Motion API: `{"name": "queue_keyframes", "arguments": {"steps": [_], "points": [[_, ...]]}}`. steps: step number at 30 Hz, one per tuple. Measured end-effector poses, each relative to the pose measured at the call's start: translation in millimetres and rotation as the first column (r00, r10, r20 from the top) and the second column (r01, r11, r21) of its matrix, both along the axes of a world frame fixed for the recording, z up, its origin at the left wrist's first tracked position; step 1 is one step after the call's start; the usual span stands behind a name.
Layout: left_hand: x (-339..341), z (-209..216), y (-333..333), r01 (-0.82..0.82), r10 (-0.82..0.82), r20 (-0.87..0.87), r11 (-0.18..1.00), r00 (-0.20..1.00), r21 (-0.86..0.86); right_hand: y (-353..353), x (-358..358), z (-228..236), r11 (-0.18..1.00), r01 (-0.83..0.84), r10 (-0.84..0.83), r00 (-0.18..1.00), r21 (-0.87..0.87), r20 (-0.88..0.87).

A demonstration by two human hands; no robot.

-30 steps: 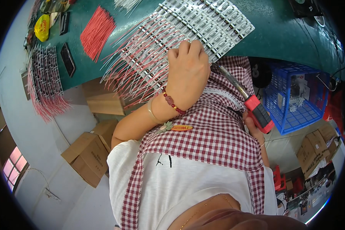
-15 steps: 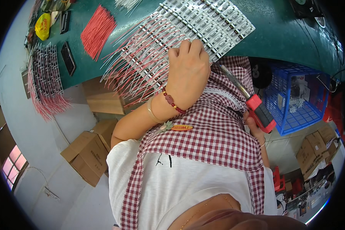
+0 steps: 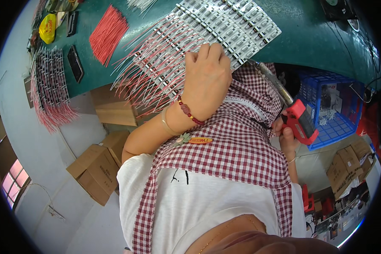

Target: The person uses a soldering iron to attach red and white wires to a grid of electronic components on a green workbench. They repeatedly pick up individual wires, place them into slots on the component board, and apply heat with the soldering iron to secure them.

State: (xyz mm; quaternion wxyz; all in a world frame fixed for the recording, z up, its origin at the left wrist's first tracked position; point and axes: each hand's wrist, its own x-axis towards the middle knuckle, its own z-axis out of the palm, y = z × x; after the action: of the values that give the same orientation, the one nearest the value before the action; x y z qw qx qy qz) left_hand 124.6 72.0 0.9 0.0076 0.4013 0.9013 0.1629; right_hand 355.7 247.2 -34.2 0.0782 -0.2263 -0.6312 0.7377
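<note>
My left hand (image 3: 208, 78) rests over the near edge of a panel of small grey circuit boards (image 3: 237, 31), its fingers curled closed and pointing down at the boards. What they pinch, if anything, is hidden under the hand. Many thin red and white wires (image 3: 156, 63) fan out leftward from the panel. My right hand (image 3: 285, 135) grips a soldering iron (image 3: 302, 120) with a red and black pistol-like handle and a long metal barrel. The iron's tip lies just past the panel's near right edge, apart from my left hand.
Bundled red wires (image 3: 109, 34) and a dark phone (image 3: 75, 63) lie on the green table (image 3: 296, 46). A second wired board stack (image 3: 51, 80) overhangs its left end. A blue plastic crate (image 3: 330, 110) stands at right. Cardboard boxes (image 3: 95, 173) sit on the floor at left.
My right hand and the soldering iron have shifted rightward, and the tip has moved right and slightly farther away. My left hand has barely moved.
</note>
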Motion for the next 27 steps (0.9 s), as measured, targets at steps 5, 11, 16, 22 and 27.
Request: {"name": "queue_keyframes", "arguments": {"steps": [5, 11, 16, 22, 27], "points": [[-10.4, 18.7, -13.8, -0.039, 0.036, 0.088, 0.999, 0.995, 0.036, -1.4, -41.4, 18.5, 0.982, 0.11, -0.134, 0.979, -0.156, -0.156], [-105.7, 22.6, -83.2, -0.201, 0.207, -0.103, 0.977, 0.973, 0.064, 18.3, -93.6, 18.0, 0.943, 0.097, -0.2, 0.93, -0.317, -0.309], [-173.9, 1.5, -103.3, -0.109, 0.115, -0.155, 0.993, 0.981, 0.045, 26.5, -143.8, 23.0, 0.926, 0.009, -0.147, 0.93, -0.377, -0.338], [-209.6, -6.8, -81.8, -0.092, 0.107, -0.262, 0.993, 0.959, 0.067, 13.2, -161.2, 27.2, 0.878, 0.067, -0.183, 0.962, -0.473, -0.204], [-216.1, -11.4, -65.6, -0.167, 0.169, -0.237, 0.985, 0.957, 0.028, 1.0, -153.0, 35.1, 0.891, 0.069, -0.175, 0.964, -0.449, -0.199]]}}
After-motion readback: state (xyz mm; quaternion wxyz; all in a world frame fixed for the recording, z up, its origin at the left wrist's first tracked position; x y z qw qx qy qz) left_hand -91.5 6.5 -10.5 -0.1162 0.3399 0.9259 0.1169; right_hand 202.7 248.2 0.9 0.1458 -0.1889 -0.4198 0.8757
